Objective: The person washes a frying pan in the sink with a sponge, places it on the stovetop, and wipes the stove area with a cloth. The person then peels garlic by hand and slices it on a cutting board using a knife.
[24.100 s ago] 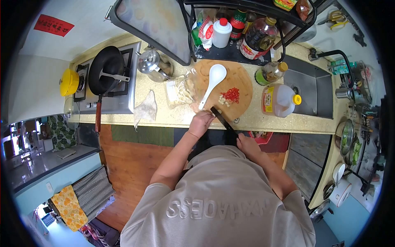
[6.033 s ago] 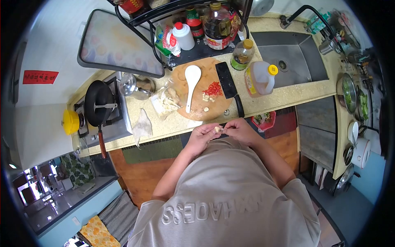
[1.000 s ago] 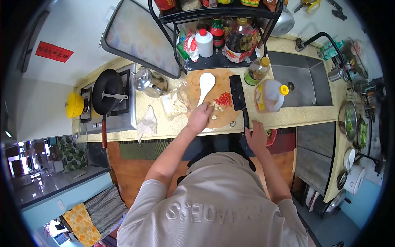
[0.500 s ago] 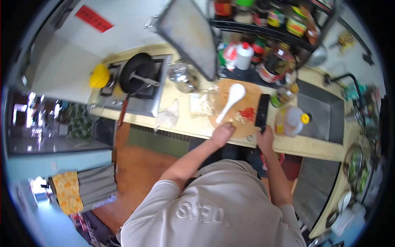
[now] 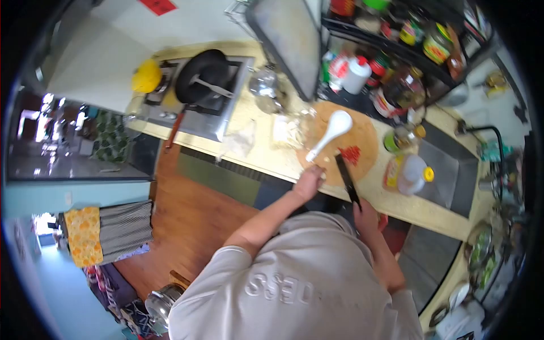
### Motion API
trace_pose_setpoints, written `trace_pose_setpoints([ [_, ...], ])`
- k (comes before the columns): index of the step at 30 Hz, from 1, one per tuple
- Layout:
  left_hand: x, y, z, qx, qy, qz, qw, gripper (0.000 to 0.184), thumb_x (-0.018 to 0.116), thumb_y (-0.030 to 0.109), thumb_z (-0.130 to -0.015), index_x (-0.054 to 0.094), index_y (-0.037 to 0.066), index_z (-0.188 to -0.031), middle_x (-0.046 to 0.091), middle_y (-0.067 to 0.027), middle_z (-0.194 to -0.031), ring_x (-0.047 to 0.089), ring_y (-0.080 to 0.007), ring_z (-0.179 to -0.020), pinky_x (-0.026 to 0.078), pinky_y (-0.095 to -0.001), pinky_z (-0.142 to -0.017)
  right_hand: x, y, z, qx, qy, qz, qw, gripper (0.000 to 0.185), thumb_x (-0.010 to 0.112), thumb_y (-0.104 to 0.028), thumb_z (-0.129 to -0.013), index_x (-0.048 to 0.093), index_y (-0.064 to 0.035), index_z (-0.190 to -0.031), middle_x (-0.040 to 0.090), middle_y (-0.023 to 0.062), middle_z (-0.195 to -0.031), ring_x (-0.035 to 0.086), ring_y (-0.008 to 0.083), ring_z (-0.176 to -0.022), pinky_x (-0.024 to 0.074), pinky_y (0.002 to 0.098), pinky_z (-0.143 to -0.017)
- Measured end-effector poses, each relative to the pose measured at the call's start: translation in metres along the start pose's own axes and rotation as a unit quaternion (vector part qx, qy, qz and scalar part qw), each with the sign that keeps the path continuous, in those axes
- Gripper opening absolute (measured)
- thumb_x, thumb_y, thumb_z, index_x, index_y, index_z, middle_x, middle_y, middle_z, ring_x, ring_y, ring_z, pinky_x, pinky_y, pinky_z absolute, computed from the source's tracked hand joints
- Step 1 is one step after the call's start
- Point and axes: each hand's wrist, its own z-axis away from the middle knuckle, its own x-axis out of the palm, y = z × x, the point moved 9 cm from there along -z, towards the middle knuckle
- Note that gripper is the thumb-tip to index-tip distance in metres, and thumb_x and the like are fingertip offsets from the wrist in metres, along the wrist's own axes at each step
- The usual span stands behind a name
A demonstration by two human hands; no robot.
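Note:
My right hand (image 5: 367, 216) grips the handle of a dark cleaver (image 5: 344, 171). Its blade appears narrow, nearly edge-on, over the round wooden cutting board (image 5: 367, 133). Chopped red pepper pieces (image 5: 352, 154) lie beside the blade tip. At the board's near-left edge is my left hand (image 5: 309, 182), fingers curled together; whatever they hold, if anything, is too small to make out. Tiny pale bits show on the board by those fingertips. A white spoon (image 5: 335, 129) rests across the board, its handle pointing toward my left hand.
Left of the board lie a clear bag of pale food (image 5: 288, 131) and a crumpled whitish bag (image 5: 239, 141). A black wok (image 5: 207, 73) sits on the stove. Rightward stand an oil jug (image 5: 413, 174) and a sink (image 5: 447, 161); a bottle rack (image 5: 385, 34) rises behind.
The cleaver has swung from showing its broad side to nearly edge-on and moved left across the board. My right hand has dropped slightly toward me; the left stays at the board's edge.

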Motion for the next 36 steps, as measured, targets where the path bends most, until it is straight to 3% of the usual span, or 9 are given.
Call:
trace_pose_setpoints([
  [1,0.000,-0.001,-0.001,-0.019,0.000,0.009,1.000,0.035,0.070,0.003,-0.073,0.062,-0.002,-0.107,0.061,-0.0202,-0.092,0.059,-0.0396,-0.087,0.049,-0.0448,-0.080,-0.004,-0.006,0.003,-0.015,0.026,-0.006,1.000,0.021,0.055,-0.020,-0.093,0.062,-0.0036,-0.105,0.064,0.0234,-0.093,0.061,0.0434,-0.088,0.0483,0.0495,-0.076],
  [5,-0.011,0.006,0.000,-0.018,0.013,-0.002,1.000,0.034,0.075,0.004,-0.073,0.065,0.000,-0.106,0.062,-0.0163,-0.085,0.061,-0.0319,-0.076,0.051,-0.0395,-0.070,0.002,-0.006,0.007,-0.022,-0.010,-0.026,0.999,0.024,0.054,-0.019,-0.093,0.060,-0.0013,-0.109,0.063,0.0237,-0.098,0.060,0.0422,-0.093,0.0484,0.0477,-0.079],
  [7,-0.011,0.005,0.001,-0.034,0.005,0.010,0.999,0.032,0.074,0.005,-0.074,0.065,0.000,-0.104,0.062,-0.0174,-0.086,0.061,-0.0342,-0.079,0.050,-0.0412,-0.072,0.007,-0.003,0.009,-0.003,-0.032,-0.031,0.999,0.025,0.054,-0.018,-0.092,0.060,-0.0013,-0.110,0.063,0.0233,-0.100,0.060,0.0415,-0.095,0.0480,0.0470,-0.081],
  [10,-0.011,0.003,0.000,-0.060,0.001,0.026,0.998,0.029,0.073,0.005,-0.074,0.065,0.000,-0.101,0.062,-0.0183,-0.085,0.061,-0.0366,-0.080,0.050,-0.0429,-0.073,0.001,-0.014,0.011,-0.064,0.016,-0.034,0.997,0.021,0.056,-0.018,-0.091,0.062,-0.0024,-0.105,0.063,0.0235,-0.093,0.061,0.0434,-0.089,0.0487,0.0487,-0.076],
  [13,-0.012,0.003,-0.002,-0.069,0.009,0.031,0.997,0.025,0.074,0.006,-0.074,0.064,0.001,-0.096,0.062,-0.0179,-0.081,0.061,-0.0372,-0.077,0.050,-0.0428,-0.070,0.011,-0.011,0.012,-0.031,-0.042,-0.009,0.999,0.022,0.057,-0.018,-0.091,0.061,-0.0015,-0.105,0.063,0.0237,-0.095,0.061,0.0431,-0.091,0.0486,0.0486,-0.077],
  [18,-0.012,0.010,-0.006,-0.018,0.025,-0.017,0.999,0.023,0.076,0.009,-0.075,0.065,0.001,-0.093,0.061,-0.0158,-0.076,0.062,-0.0336,-0.073,0.051,-0.0403,-0.066,0.016,-0.004,0.013,-0.053,-0.027,-0.011,0.998,0.024,0.056,-0.018,-0.092,0.059,0.0008,-0.106,0.063,0.0236,-0.099,0.060,0.0424,-0.094,0.0483,0.0480,-0.079],
  [25,-0.014,0.015,-0.008,0.016,0.030,-0.010,0.999,0.017,0.075,0.008,-0.075,0.065,0.000,-0.087,0.065,-0.0162,-0.083,0.063,-0.0358,-0.079,0.051,-0.0406,-0.070,0.019,-0.006,0.012,-0.048,-0.043,-0.002,0.998,0.024,0.054,-0.018,-0.092,0.057,0.0007,-0.108,0.062,0.0229,-0.099,0.060,0.0414,-0.095,0.0479,0.0474,-0.080],
  [27,-0.012,0.012,-0.009,0.002,0.011,-0.015,1.000,0.016,0.074,0.008,-0.074,0.068,-0.001,-0.086,0.067,-0.0160,-0.088,0.064,-0.0353,-0.084,0.052,-0.0400,-0.076,0.021,-0.006,0.011,-0.042,-0.054,0.006,0.998,0.023,0.053,-0.019,-0.093,0.056,0.0001,-0.105,0.062,0.0228,-0.096,0.060,0.0416,-0.093,0.0476,0.0479,-0.078],
  [36,-0.009,0.012,-0.014,0.008,-0.006,-0.026,1.000,0.017,0.075,0.009,-0.074,0.066,-0.002,-0.083,0.066,-0.0159,-0.086,0.063,-0.0354,-0.084,0.052,-0.0405,-0.076,0.021,-0.008,0.009,-0.042,-0.055,0.013,0.998,0.019,0.052,-0.019,-0.093,0.054,-0.0017,-0.099,0.061,0.0231,-0.091,0.059,0.0430,-0.087,0.0463,0.0505,-0.074],
])
